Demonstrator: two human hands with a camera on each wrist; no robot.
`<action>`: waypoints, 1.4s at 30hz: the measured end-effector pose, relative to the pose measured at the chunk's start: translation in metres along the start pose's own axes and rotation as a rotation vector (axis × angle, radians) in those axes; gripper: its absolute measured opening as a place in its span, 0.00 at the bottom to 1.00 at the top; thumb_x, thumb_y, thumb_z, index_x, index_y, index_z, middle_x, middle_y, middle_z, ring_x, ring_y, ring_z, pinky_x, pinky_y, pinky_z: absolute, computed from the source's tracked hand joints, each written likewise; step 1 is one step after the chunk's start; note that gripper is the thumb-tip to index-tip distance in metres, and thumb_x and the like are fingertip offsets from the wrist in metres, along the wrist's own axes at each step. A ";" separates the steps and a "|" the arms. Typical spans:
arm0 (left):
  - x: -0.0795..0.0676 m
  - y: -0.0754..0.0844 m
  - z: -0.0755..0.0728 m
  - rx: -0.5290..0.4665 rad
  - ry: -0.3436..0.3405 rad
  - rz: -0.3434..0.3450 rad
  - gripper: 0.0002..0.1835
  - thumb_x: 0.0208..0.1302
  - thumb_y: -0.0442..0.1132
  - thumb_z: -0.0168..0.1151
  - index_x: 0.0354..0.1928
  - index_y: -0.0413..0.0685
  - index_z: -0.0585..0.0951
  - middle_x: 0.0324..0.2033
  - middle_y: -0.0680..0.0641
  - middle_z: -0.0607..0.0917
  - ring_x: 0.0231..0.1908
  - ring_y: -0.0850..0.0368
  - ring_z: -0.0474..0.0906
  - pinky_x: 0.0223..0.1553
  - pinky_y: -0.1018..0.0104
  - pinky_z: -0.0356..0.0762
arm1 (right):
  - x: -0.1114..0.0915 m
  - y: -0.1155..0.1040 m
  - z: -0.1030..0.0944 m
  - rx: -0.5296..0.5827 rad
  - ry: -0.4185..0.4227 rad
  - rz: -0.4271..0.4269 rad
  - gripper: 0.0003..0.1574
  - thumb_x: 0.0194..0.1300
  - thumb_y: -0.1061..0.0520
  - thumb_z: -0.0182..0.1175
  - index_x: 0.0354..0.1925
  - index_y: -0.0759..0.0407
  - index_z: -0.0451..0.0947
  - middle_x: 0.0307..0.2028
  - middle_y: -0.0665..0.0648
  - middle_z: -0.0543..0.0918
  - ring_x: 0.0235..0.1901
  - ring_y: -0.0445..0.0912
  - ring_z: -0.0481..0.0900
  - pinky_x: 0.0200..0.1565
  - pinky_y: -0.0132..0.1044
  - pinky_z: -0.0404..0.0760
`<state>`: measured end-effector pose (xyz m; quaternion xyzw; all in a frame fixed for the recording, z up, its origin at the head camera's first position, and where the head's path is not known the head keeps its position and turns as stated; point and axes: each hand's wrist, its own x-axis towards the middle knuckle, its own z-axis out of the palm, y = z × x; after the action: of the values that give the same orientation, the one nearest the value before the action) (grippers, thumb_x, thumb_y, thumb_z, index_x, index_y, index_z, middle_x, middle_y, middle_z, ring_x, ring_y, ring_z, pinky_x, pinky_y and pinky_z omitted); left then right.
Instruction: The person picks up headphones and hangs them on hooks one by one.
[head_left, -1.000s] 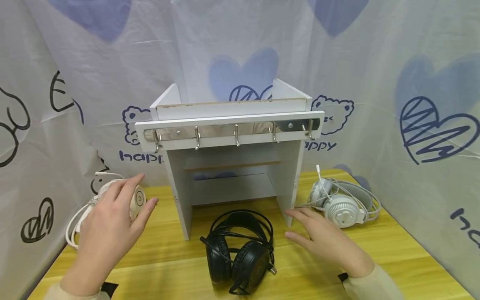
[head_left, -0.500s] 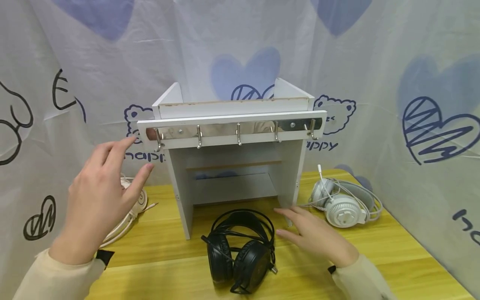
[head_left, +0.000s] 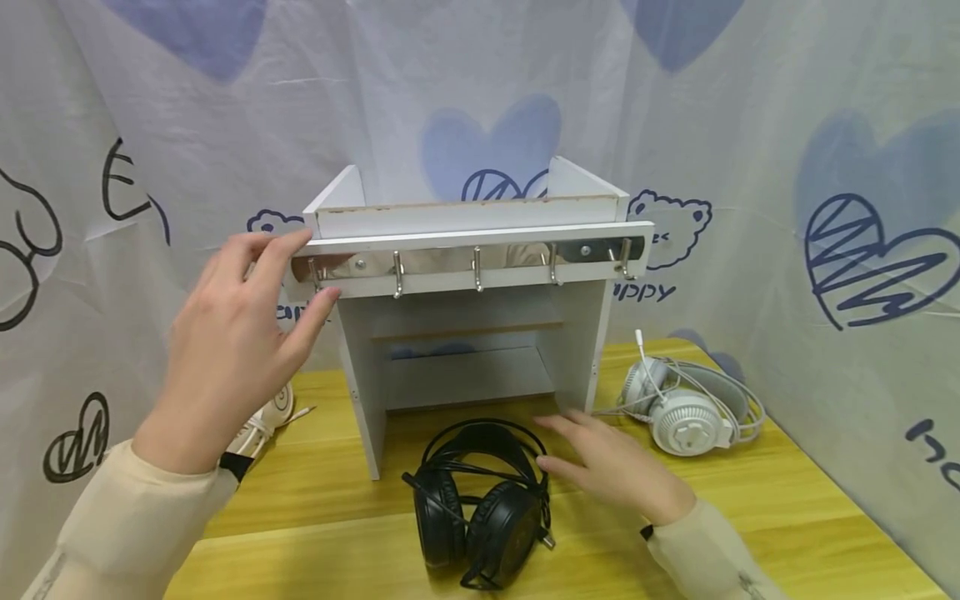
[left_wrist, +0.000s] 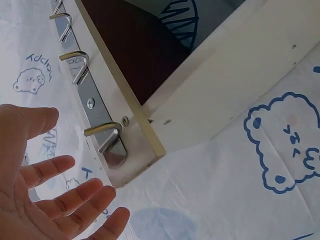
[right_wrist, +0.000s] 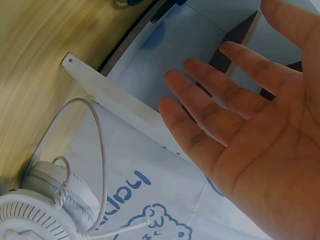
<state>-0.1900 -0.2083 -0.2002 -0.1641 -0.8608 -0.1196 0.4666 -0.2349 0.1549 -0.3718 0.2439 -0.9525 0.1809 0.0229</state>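
My left hand is raised at the left end of the white hook rail, thumb and fingers spread around that end with a gap visible in the left wrist view. A metal hook is near its fingertips there. My right hand hovers just right of the black headphones, fingers extended and holding nothing. These headphones lie on the wooden table in front of the white shelf unit, cable looped around the headband. In the right wrist view the right palm faces the camera, fingers apart.
White headphones with a coiled cable lie right of the shelf unit. Another white pair sits at the left, mostly hidden behind my left forearm. Printed fabric walls surround the wooden table.
My left hand has risen from the left white headphones to the rail's left end, leaving that pair lower on the table. My right hand has moved left, closer to the black headphones.
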 end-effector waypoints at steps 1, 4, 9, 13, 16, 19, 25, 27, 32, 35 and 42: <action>0.003 0.001 0.001 0.000 0.005 0.012 0.30 0.65 0.48 0.68 0.67 0.50 0.75 0.55 0.37 0.78 0.52 0.37 0.75 0.47 0.39 0.75 | 0.001 0.000 0.000 0.001 0.000 -0.002 0.38 0.70 0.30 0.52 0.71 0.43 0.69 0.69 0.58 0.72 0.67 0.59 0.73 0.66 0.59 0.72; 0.010 0.003 0.005 0.002 0.025 0.052 0.28 0.65 0.47 0.68 0.65 0.49 0.76 0.54 0.36 0.78 0.49 0.36 0.75 0.45 0.41 0.75 | 0.005 -0.001 0.002 -0.001 0.001 -0.015 0.37 0.71 0.32 0.54 0.71 0.45 0.69 0.68 0.57 0.74 0.65 0.57 0.75 0.65 0.57 0.73; 0.019 0.006 0.013 0.018 0.041 0.107 0.27 0.65 0.45 0.67 0.64 0.48 0.76 0.54 0.34 0.78 0.50 0.35 0.75 0.44 0.40 0.75 | 0.010 -0.002 0.006 0.001 0.001 -0.035 0.35 0.71 0.37 0.57 0.70 0.46 0.70 0.67 0.56 0.75 0.64 0.56 0.76 0.65 0.55 0.74; 0.026 0.008 0.020 0.041 0.046 0.127 0.26 0.66 0.47 0.66 0.63 0.48 0.76 0.54 0.34 0.78 0.51 0.34 0.75 0.43 0.39 0.75 | 0.013 -0.003 0.008 0.002 -0.009 -0.036 0.34 0.72 0.38 0.57 0.70 0.46 0.70 0.67 0.57 0.75 0.64 0.56 0.76 0.65 0.55 0.74; 0.029 0.009 0.024 0.056 0.053 0.132 0.25 0.66 0.48 0.66 0.62 0.48 0.77 0.54 0.34 0.78 0.49 0.34 0.74 0.40 0.40 0.74 | 0.016 -0.004 0.009 0.001 -0.021 -0.028 0.33 0.72 0.38 0.57 0.70 0.45 0.70 0.67 0.57 0.74 0.64 0.55 0.76 0.64 0.55 0.75; 0.032 0.011 0.027 0.059 0.057 0.135 0.25 0.66 0.48 0.66 0.61 0.47 0.77 0.54 0.34 0.77 0.51 0.34 0.73 0.43 0.39 0.74 | 0.018 -0.005 0.009 -0.002 -0.024 -0.037 0.34 0.72 0.38 0.57 0.70 0.46 0.70 0.67 0.57 0.75 0.63 0.55 0.77 0.63 0.55 0.76; 0.037 0.014 0.033 0.074 0.076 0.153 0.24 0.64 0.45 0.67 0.60 0.48 0.77 0.55 0.34 0.78 0.54 0.33 0.72 0.48 0.37 0.73 | 0.022 -0.005 0.010 -0.009 -0.022 -0.064 0.34 0.71 0.39 0.58 0.70 0.48 0.71 0.65 0.57 0.76 0.62 0.54 0.78 0.61 0.55 0.77; 0.039 0.015 0.035 0.082 0.083 0.154 0.24 0.64 0.44 0.68 0.61 0.49 0.77 0.56 0.35 0.78 0.55 0.34 0.72 0.45 0.37 0.74 | 0.024 -0.006 0.011 -0.009 -0.023 -0.071 0.33 0.72 0.39 0.58 0.70 0.48 0.71 0.65 0.57 0.76 0.61 0.55 0.78 0.61 0.55 0.77; 0.041 0.017 0.039 0.082 0.056 0.137 0.24 0.64 0.44 0.67 0.61 0.51 0.77 0.56 0.36 0.77 0.57 0.36 0.69 0.42 0.37 0.73 | 0.026 -0.006 0.012 -0.002 -0.029 -0.088 0.33 0.72 0.39 0.58 0.69 0.49 0.71 0.64 0.58 0.77 0.61 0.56 0.78 0.60 0.56 0.78; 0.041 0.018 0.040 0.082 0.036 0.121 0.23 0.65 0.43 0.67 0.62 0.52 0.77 0.56 0.37 0.77 0.57 0.36 0.67 0.43 0.37 0.72 | 0.027 -0.006 0.013 0.000 -0.032 -0.088 0.33 0.72 0.39 0.58 0.69 0.49 0.71 0.64 0.58 0.76 0.61 0.56 0.78 0.60 0.56 0.78; 0.042 0.021 0.040 0.109 0.021 0.117 0.22 0.66 0.42 0.66 0.61 0.52 0.77 0.56 0.37 0.76 0.57 0.36 0.67 0.42 0.38 0.72 | 0.029 -0.006 0.014 -0.009 -0.033 -0.071 0.34 0.72 0.39 0.58 0.70 0.48 0.70 0.66 0.58 0.75 0.62 0.56 0.78 0.61 0.57 0.77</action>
<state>-0.2339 -0.1679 -0.1847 -0.1872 -0.8501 -0.0466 0.4900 -0.2570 0.1320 -0.3793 0.2805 -0.9442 0.1717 0.0146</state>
